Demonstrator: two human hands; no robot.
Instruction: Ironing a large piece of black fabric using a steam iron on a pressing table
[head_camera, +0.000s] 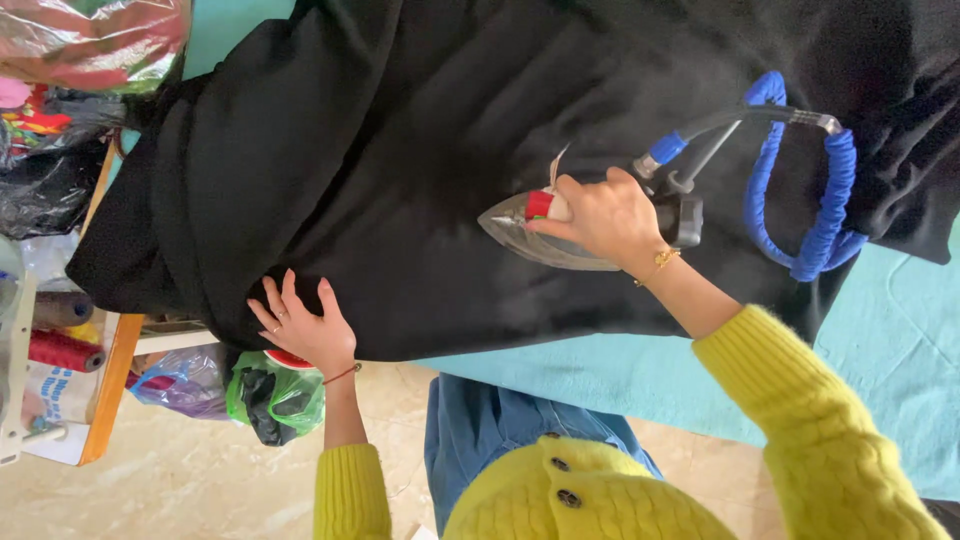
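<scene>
A large black garment (420, 150) lies spread over a table covered in turquoise cloth (880, 340). My right hand (600, 215) grips the handle of a steam iron (530, 232), whose metal soleplate rests flat on the black fabric with its tip pointing left. A blue-wrapped hose (830, 190) loops away from the iron's rear at the right. My left hand (305, 330) lies flat with fingers spread on the near edge of the garment, holding it against the table. Both arms wear yellow knit sleeves.
Spools of thread (62, 350) sit on a wooden-edged shelf (110, 390) at the left. Plastic bags, green (285, 395) and purple (185, 380), lie on the tiled floor below my left hand. More bags and shiny wrapping (90, 40) pile at the upper left.
</scene>
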